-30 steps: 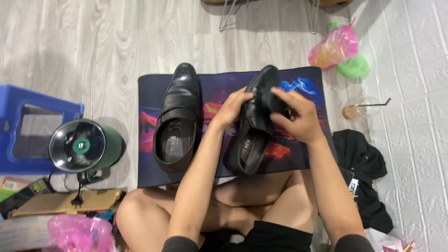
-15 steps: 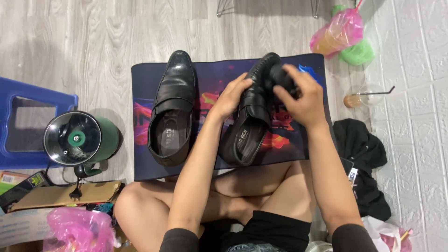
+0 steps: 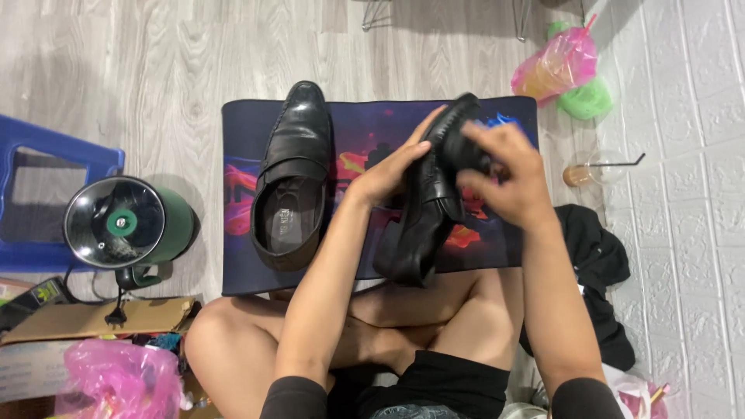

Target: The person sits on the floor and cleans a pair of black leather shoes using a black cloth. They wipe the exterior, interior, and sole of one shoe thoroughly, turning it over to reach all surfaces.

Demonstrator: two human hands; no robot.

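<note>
Fingers (image 3: pixel 403 159) of both hands grip a black shoe (image 3: pixel 423 209) above a colourful mat (image 3: pixel 240 194) on pale wood-look floor (image 3: pixel 155 62).

Your legs are crossed, forearms bare and reaching forward. Left hand (image 3: pixel 388 172) cups from the side, fingers extended upward. Right hand (image 3: pixel 504 174) is curled over, knuckles up, fingers bent inward.

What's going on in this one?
A person sits cross-legged on the floor, working on a black leather shoe held up over a colourful mat. The left hand steadies it at the side; the right hand presses a dark object against its toe. The second shoe lies on the mat, untouched.
</note>
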